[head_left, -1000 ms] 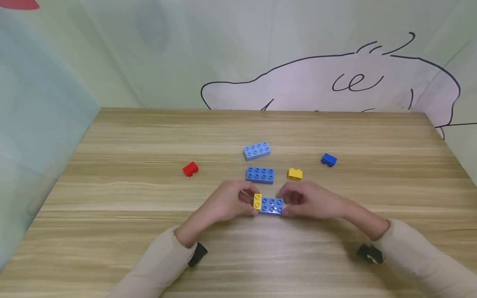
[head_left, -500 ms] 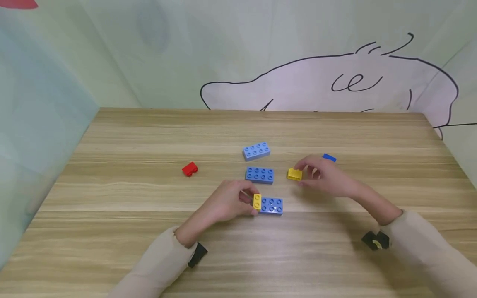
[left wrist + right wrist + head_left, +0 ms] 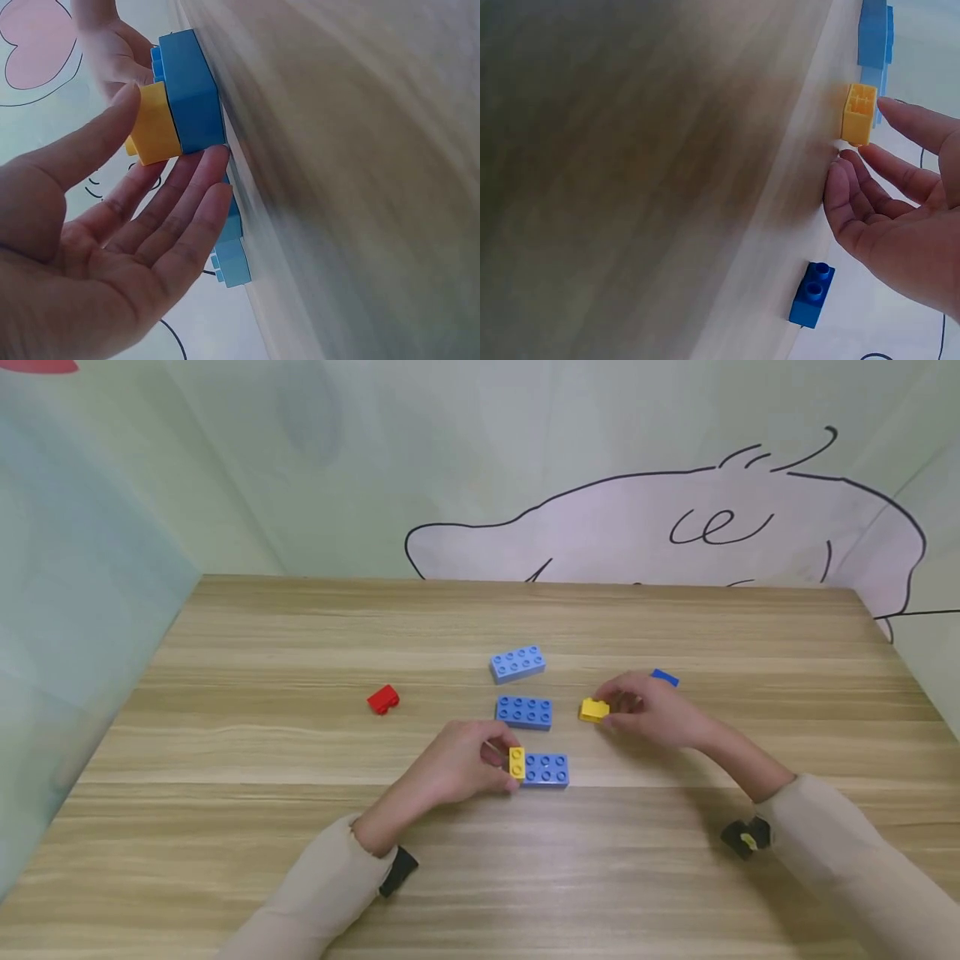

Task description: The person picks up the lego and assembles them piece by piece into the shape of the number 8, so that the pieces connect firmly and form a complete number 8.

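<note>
My left hand (image 3: 467,766) pinches a small yellow brick (image 3: 517,763) between thumb and fingers. That brick sits on the left end of a blue eight-stud-type brick (image 3: 547,769) lying on the table; the left wrist view shows the yellow brick (image 3: 156,124) against the studded side of the blue brick (image 3: 193,94). To the right, my right hand (image 3: 660,714) has thumb and index finger at the right end of a second small yellow brick (image 3: 594,710), pinching it. This one rests on its side, its hollow underside visible in the right wrist view (image 3: 861,100).
Behind the hands lie a blue brick (image 3: 523,712) and a light blue brick (image 3: 517,664). A small red brick (image 3: 383,699) is on its side at the left. Beyond my right hand is a small dark blue brick (image 3: 665,677), partly hidden. A wall meets the wooden table's (image 3: 300,635) far edge.
My right hand has left the blue brick's right end and moved up and right to the loose yellow brick, where its fingers have closed in. The left hand has stayed on its brick.
</note>
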Available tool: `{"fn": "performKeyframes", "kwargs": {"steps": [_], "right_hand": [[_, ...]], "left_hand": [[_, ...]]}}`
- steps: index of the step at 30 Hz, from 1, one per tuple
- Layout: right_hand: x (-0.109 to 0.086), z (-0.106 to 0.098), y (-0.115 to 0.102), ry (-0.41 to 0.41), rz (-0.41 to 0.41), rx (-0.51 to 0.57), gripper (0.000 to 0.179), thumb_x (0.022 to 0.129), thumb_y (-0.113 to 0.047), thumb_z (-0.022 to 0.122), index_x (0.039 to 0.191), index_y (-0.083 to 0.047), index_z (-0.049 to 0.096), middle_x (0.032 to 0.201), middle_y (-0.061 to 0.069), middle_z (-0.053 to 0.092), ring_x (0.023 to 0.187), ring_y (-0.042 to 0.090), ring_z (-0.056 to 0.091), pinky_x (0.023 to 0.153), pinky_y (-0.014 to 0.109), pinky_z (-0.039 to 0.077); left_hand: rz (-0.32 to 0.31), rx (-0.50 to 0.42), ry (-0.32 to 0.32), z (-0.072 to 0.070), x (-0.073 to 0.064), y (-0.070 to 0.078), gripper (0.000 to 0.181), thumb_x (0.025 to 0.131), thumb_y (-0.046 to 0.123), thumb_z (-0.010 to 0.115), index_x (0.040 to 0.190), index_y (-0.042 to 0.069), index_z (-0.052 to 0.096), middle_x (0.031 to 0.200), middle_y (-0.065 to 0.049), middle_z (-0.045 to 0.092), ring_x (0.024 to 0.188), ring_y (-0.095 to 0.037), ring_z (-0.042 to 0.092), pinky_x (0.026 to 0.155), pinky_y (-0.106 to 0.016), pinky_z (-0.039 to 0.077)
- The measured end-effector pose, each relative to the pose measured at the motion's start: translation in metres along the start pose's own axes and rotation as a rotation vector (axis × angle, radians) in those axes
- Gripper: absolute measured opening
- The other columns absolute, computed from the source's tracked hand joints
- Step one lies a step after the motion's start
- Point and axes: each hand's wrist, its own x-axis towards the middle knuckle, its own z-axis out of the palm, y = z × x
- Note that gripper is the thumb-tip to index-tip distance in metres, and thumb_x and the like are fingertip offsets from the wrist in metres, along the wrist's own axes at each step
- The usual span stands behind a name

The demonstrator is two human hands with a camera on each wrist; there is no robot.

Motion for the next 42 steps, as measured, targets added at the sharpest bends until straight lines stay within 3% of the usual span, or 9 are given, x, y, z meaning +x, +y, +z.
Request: {"fn": "performKeyframes", "kwargs": {"steps": [15, 25, 33, 38, 42], "right_hand": [[0.0049, 0.0007, 0.0014, 0.008, 0.001, -0.025, 0.024, 0.083, -0.009, 0.069, 0.104, 0.002, 0.062, 0.093, 0.006, 0.061, 0.079, 0.019, 0.05, 0.066, 0.029, 0.044], [0.0059, 0.0022, -0.0017, -0.003, 0.034, -0.006, 0.026, 0.08, -0.013, 0.074, 0.094, -0.004, 0.054, 0.084, 0.004, 0.058, 0.075, 0.018, 0.049, 0.064, 0.028, 0.043], [0.0059, 0.0041, -0.0014, -0.057, -0.033, 0.001, 0.048, 0.077, -0.008, 0.075, 0.119, -0.002, 0.054, 0.076, 0.0, 0.056, 0.068, 0.016, 0.05, 0.061, 0.027, 0.045], [0.0068, 0.0024, 0.0004, -0.115, -0.105, -0.018, 0.045, 0.081, -0.005, 0.071, 0.123, -0.007, 0.058, 0.078, -0.002, 0.056, 0.07, 0.015, 0.05, 0.061, 0.026, 0.045], [0.0079, 0.0028, -0.0002, -0.145, -0.113, -0.019, 0.04, 0.082, -0.005, 0.07, 0.121, -0.007, 0.06, 0.08, -0.002, 0.055, 0.071, 0.016, 0.05, 0.062, 0.027, 0.044]], "left_hand": [[0.006, 0.003, -0.001, -0.0017, 0.0004, 0.0003, 0.035, 0.072, 0.011, 0.08, 0.102, 0.01, 0.064, 0.096, 0.0, 0.062, 0.085, -0.014, 0.06, 0.075, -0.027, 0.051], [0.01, 0.004, -0.001, -0.0025, 0.0008, -0.0003, 0.035, 0.072, 0.011, 0.08, 0.102, 0.01, 0.064, 0.096, 0.0, 0.063, 0.085, -0.015, 0.06, 0.076, -0.027, 0.051], [0.011, 0.005, -0.004, -0.0019, 0.0011, -0.0002, 0.034, 0.072, 0.011, 0.08, 0.102, 0.01, 0.064, 0.096, 0.0, 0.063, 0.085, -0.014, 0.06, 0.075, -0.027, 0.051], [0.008, 0.007, -0.002, -0.0014, 0.0005, 0.0003, 0.035, 0.071, 0.011, 0.081, 0.102, 0.011, 0.064, 0.096, 0.0, 0.063, 0.084, -0.014, 0.06, 0.075, -0.027, 0.051], [0.009, 0.006, -0.001, -0.0011, 0.0002, 0.0004, 0.034, 0.072, 0.011, 0.08, 0.102, 0.011, 0.064, 0.097, 0.0, 0.063, 0.085, -0.014, 0.06, 0.075, -0.027, 0.051]]}}
